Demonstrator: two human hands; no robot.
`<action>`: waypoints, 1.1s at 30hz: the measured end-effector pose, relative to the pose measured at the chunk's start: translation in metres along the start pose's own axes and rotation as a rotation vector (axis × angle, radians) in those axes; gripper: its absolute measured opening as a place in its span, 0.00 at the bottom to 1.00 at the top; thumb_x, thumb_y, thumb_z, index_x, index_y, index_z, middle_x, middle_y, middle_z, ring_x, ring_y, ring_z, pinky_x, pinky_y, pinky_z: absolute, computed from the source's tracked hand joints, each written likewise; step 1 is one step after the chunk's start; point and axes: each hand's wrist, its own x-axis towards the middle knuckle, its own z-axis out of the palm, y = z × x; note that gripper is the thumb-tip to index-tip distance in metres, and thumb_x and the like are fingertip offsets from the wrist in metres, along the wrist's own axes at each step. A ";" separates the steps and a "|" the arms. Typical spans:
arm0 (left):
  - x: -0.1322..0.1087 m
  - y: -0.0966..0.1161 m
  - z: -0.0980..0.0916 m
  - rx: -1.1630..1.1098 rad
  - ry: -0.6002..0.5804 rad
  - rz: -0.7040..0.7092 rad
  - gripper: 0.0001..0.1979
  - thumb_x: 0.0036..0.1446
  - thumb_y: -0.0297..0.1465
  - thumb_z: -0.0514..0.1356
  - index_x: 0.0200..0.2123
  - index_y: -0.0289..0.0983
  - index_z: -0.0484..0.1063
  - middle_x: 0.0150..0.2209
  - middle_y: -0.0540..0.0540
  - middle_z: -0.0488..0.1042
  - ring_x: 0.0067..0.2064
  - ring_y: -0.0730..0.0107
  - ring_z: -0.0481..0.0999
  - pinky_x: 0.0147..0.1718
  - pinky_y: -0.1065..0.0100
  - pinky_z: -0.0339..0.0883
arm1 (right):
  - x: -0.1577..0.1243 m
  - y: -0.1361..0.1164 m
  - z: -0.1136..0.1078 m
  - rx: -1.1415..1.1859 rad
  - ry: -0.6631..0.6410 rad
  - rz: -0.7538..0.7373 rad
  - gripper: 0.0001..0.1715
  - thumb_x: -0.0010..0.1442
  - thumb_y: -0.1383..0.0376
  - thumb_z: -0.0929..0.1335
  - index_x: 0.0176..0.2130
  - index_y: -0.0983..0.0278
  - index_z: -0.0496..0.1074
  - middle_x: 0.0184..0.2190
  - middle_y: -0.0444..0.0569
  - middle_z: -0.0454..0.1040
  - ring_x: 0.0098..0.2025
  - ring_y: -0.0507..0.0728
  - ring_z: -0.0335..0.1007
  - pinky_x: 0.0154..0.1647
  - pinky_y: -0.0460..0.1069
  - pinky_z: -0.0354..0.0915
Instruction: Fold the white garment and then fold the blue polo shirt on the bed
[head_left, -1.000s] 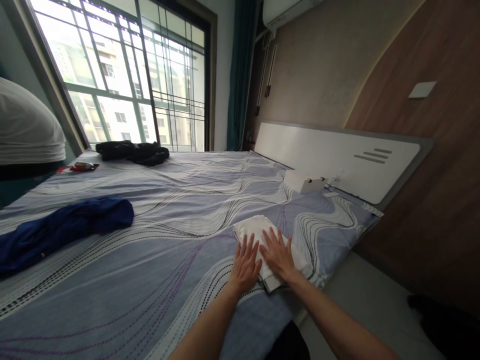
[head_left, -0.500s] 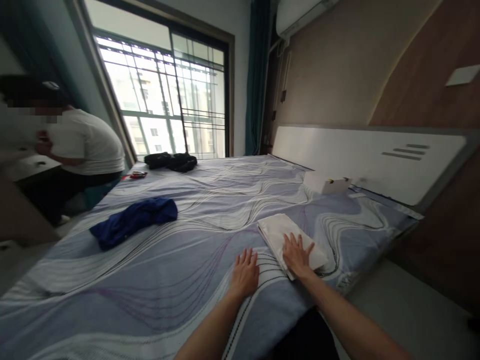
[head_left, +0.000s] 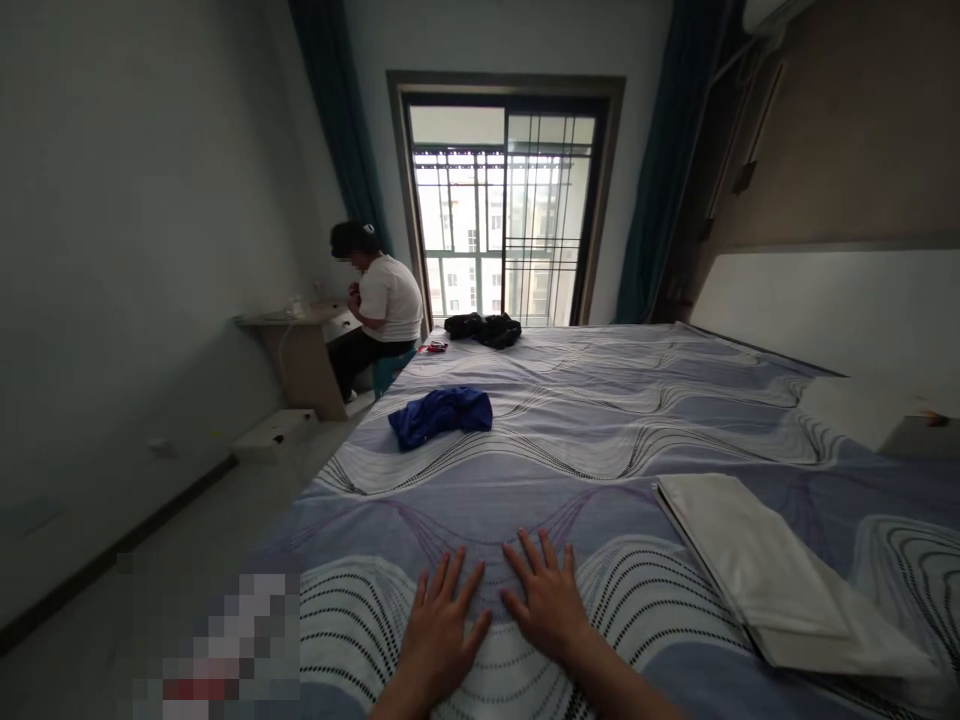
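Both palms rest on the patterned bedsheet (head_left: 570,450), side by side near the front of the bed. My left hand (head_left: 442,625) lies flat with its fingers spread, holding nothing. Just to its right, my right hand (head_left: 549,595) is also flat, fingers apart and empty. A folded white cloth or garment (head_left: 772,570) lies on the sheet to the right, apart from my right hand. Farther up the bed, a crumpled dark blue cloth (head_left: 442,415) sits left of centre.
Dark clothing (head_left: 484,329) and a small red item (head_left: 435,347) lie at the bed's far end. A person (head_left: 386,310) sits on a stool by a desk (head_left: 292,340). A white box (head_left: 840,405) stands near the headboard (head_left: 795,300). A drawer-like box (head_left: 274,435) is on the floor.
My right hand has left the folded white cloth and now lies on the sheet beside my left hand. The view has swung left, bringing the desk and left wall into sight.
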 end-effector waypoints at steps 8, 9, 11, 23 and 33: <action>0.111 -0.063 -0.015 0.100 0.041 -0.360 0.33 0.63 0.50 0.48 0.69 0.47 0.56 0.73 0.40 0.46 0.73 0.43 0.43 0.66 0.38 0.38 | 0.041 0.022 -0.004 -0.100 0.043 0.179 0.38 0.67 0.42 0.55 0.71 0.48 0.46 0.74 0.44 0.38 0.75 0.67 0.29 0.68 0.74 0.27; 0.128 -0.072 -0.016 0.100 0.067 -0.412 0.34 0.62 0.50 0.49 0.68 0.47 0.58 0.74 0.39 0.45 0.73 0.40 0.42 0.66 0.39 0.39 | 0.042 0.022 -0.003 -0.096 0.053 0.184 0.38 0.67 0.42 0.55 0.71 0.48 0.46 0.74 0.43 0.38 0.75 0.67 0.29 0.68 0.74 0.27; 0.160 -0.093 -0.020 0.083 0.131 -0.513 0.34 0.60 0.52 0.50 0.66 0.46 0.62 0.74 0.38 0.43 0.72 0.34 0.40 0.65 0.39 0.40 | 0.043 0.022 -0.002 -0.083 0.062 0.189 0.39 0.67 0.40 0.55 0.71 0.47 0.47 0.74 0.43 0.37 0.75 0.67 0.29 0.69 0.74 0.27; 0.273 -0.175 -0.026 -0.126 0.250 -0.629 0.30 0.59 0.46 0.49 0.57 0.37 0.73 0.59 0.36 0.73 0.64 0.43 0.64 0.63 0.41 0.47 | 0.047 0.024 -0.013 0.053 0.069 0.184 0.39 0.65 0.39 0.56 0.70 0.42 0.46 0.74 0.39 0.36 0.75 0.66 0.30 0.71 0.72 0.29; 0.210 -0.121 -0.036 -0.833 0.511 -0.620 0.14 0.45 0.35 0.61 0.33 0.34 0.81 0.33 0.41 0.82 0.40 0.57 0.79 0.44 0.59 0.71 | 0.055 0.023 0.004 -0.066 0.137 0.206 0.40 0.66 0.42 0.58 0.71 0.50 0.50 0.74 0.45 0.40 0.75 0.66 0.31 0.70 0.70 0.26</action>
